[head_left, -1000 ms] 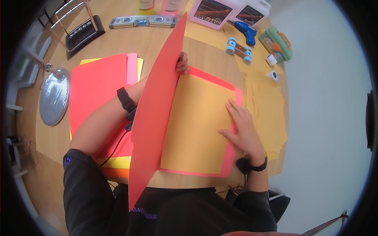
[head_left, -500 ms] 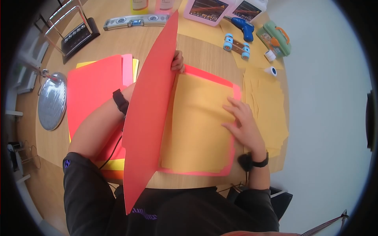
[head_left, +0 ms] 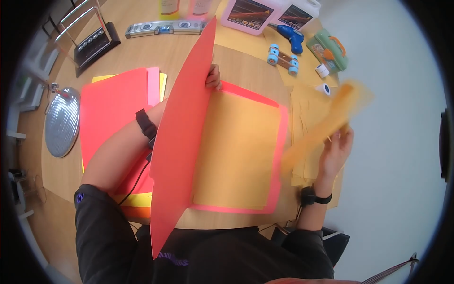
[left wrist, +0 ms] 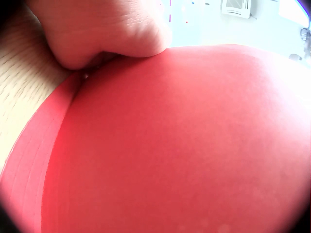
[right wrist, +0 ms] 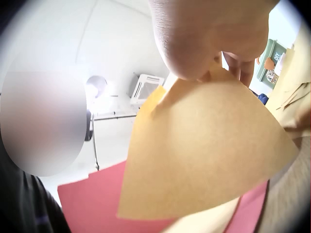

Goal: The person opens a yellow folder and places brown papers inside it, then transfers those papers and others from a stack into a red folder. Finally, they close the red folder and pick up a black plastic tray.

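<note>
My left hand (head_left: 213, 77) grips the raised red cover of a folder (head_left: 182, 137) near its fold, fingers curled round the far edge. In the left wrist view that cover (left wrist: 175, 141) fills most of the picture. Inside the folder, tan paper sheets (head_left: 236, 151) lie on the pink-red back half. Off to the right, my right hand (head_left: 336, 149) pinches a lifted tan sheet (head_left: 319, 135), blurred and bent, over a loose pile of tan paper (head_left: 301, 106). The right wrist view has this sheet (right wrist: 204, 145) hanging curved from thumb and fingers.
More red and yellow folders (head_left: 116, 99) lie under my left forearm. Around the back stand a Newton's cradle (head_left: 97, 45), a spirit level (head_left: 163, 28), jugs (head_left: 250, 14), a blue toy drill (head_left: 291, 37), a small wheeled car (head_left: 283, 59) and a green case (head_left: 326, 49).
My right hand has moved from the folder's right edge out to the right, taking a tan sheet off the stack inside. The left hand still holds the cover up.
</note>
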Motion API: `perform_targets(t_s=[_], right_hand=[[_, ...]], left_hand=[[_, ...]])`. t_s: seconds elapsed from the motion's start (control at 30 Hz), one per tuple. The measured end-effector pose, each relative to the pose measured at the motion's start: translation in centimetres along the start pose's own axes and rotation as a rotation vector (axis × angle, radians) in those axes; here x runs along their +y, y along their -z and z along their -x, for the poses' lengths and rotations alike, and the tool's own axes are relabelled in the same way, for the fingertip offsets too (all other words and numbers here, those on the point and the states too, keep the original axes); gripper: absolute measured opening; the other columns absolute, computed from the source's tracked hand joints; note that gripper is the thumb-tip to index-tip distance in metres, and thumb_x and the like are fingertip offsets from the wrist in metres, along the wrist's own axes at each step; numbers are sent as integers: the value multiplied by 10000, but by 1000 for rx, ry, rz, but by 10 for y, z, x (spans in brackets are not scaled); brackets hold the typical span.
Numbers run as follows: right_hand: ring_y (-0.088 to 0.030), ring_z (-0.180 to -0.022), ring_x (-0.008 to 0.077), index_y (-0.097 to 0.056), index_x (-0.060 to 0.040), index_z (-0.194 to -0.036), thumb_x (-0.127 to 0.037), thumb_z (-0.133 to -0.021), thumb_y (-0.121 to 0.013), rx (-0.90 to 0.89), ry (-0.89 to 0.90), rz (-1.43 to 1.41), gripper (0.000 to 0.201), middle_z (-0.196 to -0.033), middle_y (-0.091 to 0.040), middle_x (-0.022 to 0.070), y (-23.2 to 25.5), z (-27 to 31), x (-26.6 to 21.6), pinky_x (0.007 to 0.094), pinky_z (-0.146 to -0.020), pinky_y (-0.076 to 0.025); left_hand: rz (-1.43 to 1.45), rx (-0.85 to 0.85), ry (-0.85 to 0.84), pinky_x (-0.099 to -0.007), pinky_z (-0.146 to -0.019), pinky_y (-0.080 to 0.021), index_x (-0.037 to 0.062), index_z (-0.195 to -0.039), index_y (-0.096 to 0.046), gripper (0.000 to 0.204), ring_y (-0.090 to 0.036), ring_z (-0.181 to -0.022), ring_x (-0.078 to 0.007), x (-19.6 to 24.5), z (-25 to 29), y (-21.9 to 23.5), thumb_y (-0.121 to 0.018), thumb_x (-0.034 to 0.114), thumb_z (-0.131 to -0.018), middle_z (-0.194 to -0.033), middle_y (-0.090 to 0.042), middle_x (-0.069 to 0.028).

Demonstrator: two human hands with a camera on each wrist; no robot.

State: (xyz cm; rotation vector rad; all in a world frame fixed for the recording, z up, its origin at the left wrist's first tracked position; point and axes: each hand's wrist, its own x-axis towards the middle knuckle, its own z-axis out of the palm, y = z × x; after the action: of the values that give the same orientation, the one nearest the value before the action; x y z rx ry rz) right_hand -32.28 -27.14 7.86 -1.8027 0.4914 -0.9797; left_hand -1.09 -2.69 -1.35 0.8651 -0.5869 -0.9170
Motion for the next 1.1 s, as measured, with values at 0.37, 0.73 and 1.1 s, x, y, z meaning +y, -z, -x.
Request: perform_targets(t_s=[0.37,0.73,1.1], right_hand=[[-617,-1063,190,-572,-90,-1350,69,-932,-480,137,-168,679,456,-1237,-614,120,94,-44,14,296,-876,-493],[-494,-1299,380,-531,-76,-1393,50,-870,-572,-113,86,1281,540,-1416,-502,174,61,-29,27,478,-1064,-434],[-427,-1388,414,-353,78,-1505,-390,-893,-744,-857,280,865,864,-1556,-394,249,-60,46,-17,483,-1138,-363]], left_hand=[[-61,85,2,-354,-790,-433,135,-639,-373,655,-459,-702,-215,3,2,-9,-220,575,-1098,-606,-331,-10],[118,-29,-39,-375,-816,-440,120,-655,-409,657,-484,-720,-231,-22,-11,18,-232,574,-1096,-619,-378,-25],[-47,-61,38,-384,-886,-470,106,-661,-424,643,-547,-805,-231,6,4,-1,-265,545,-1102,-658,-455,-36]])
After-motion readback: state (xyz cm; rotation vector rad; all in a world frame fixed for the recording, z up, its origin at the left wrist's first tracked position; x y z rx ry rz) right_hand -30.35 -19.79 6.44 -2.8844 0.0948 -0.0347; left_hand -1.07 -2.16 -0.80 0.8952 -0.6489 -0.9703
